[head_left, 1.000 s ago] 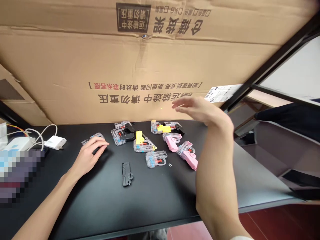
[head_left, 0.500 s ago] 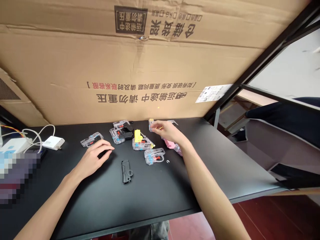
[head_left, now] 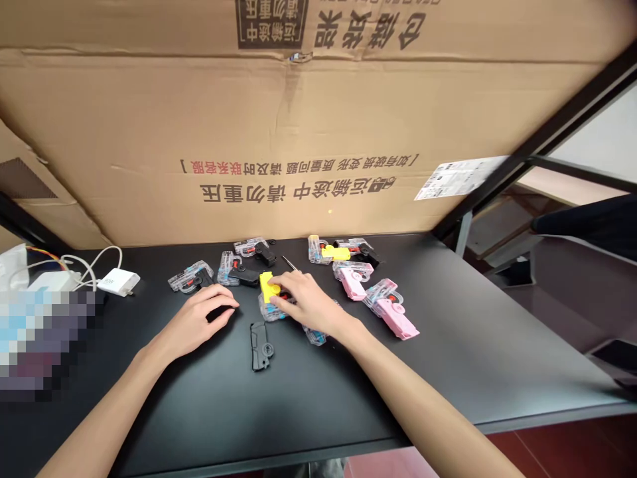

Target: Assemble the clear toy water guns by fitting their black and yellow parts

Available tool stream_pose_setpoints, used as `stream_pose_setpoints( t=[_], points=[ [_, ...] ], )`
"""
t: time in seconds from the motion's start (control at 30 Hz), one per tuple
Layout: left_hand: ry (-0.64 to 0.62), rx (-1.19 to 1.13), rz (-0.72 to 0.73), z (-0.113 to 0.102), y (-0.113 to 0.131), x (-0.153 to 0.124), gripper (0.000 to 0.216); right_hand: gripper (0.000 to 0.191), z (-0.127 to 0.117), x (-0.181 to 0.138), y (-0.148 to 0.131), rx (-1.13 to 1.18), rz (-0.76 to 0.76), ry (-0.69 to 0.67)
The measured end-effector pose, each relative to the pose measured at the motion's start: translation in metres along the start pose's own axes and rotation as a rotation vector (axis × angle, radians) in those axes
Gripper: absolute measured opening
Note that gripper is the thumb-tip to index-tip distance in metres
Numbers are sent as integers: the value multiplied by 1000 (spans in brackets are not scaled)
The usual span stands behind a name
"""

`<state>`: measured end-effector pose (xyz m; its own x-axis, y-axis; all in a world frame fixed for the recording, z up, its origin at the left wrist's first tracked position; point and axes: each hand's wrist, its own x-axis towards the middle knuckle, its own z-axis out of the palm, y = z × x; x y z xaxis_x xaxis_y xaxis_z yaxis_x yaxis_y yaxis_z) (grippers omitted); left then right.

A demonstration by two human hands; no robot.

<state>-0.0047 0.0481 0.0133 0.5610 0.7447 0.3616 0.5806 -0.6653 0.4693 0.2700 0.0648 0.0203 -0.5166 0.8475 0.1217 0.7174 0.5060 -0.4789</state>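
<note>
My right hand [head_left: 311, 302] reaches over a clear toy water pistol with a yellow grip [head_left: 267, 287], thumb and fingers closed about the yellow part. Under that hand, another clear toy pistol [head_left: 316, 336] is partly covered. My left hand [head_left: 202, 322] rests loosely curved on the table, holding nothing visible, with its thumb a little apart from the fingers. Just beyond it lies a clear pistol with a black grip [head_left: 192, 277]. A loose black grip piece [head_left: 260, 346] lies between my hands, nearer to me.
More pistols lie behind: black-gripped ones [head_left: 255, 249], a yellow-gripped one [head_left: 336, 253] and pink-gripped ones [head_left: 398, 318]. A thin metal tool [head_left: 289, 263] lies by my right fingers. A white adapter [head_left: 118, 282] with cables sits left. A cardboard sheet [head_left: 298, 119] stands behind the black table [head_left: 209, 411].
My right hand has moved left and nearer, from the back yellow-topped pistol to the yellow-gripped one in the middle. My left hand has barely moved. The view has shifted slightly.
</note>
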Motion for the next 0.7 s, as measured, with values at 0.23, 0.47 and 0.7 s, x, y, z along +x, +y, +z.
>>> stream_pose_setpoints(
  t=[0.23,0.47,0.7],
  points=[
    [104,-14,-15,-5,4,1,16,39,7,-2,-11,-3,-40,-8],
    [103,-14,-33,-5,5,2,16,43,-7,-4,9,144,22,2],
    [24,48,-12,-3,2,2,16,46,-13,-8,24,92,109,17]
  ],
)
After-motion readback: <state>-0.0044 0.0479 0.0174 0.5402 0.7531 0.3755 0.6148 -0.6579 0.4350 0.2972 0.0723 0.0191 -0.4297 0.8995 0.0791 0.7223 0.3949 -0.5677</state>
